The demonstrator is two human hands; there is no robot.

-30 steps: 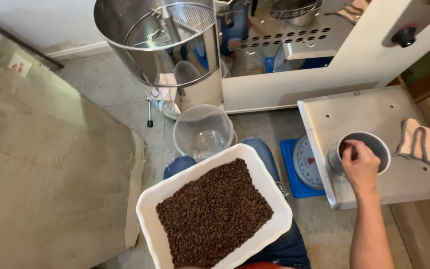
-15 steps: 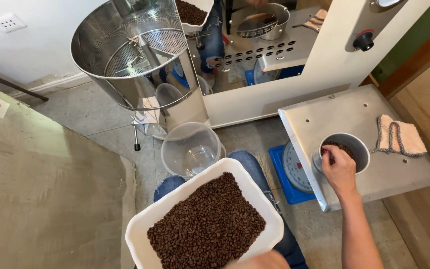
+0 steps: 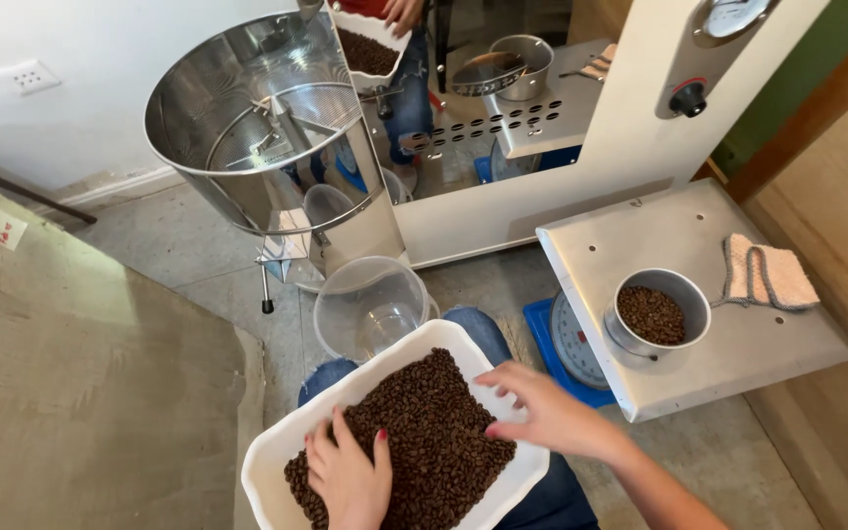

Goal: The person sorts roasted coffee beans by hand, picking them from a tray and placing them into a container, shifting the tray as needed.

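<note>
A white rectangular tray (image 3: pixel 455 338) rests on my lap, filled with dark roasted coffee beans (image 3: pixel 424 422). My left hand (image 3: pixel 350 476) lies flat on the beans at the tray's near left, fingers spread. My right hand (image 3: pixel 542 412) hovers over the tray's right side, fingers apart, holding nothing. A small metal cup (image 3: pixel 658 314) with beans in it sits on a metal shelf (image 3: pixel 640 236) to the right.
A large steel drum (image 3: pixel 247 128) stands ahead on a white machine (image 3: pixel 630 128). A clear plastic tub (image 3: pixel 370 304) sits on the floor under it. A blue scale (image 3: pixel 566 344) is below the shelf. A folded cloth (image 3: pixel 768 275) lies on the shelf. Burlap (image 3: pixel 80 393) covers the left.
My right hand left the metal cup and moved back left over the tray. My left hand has come into view on the beans. The view has shifted closer.
</note>
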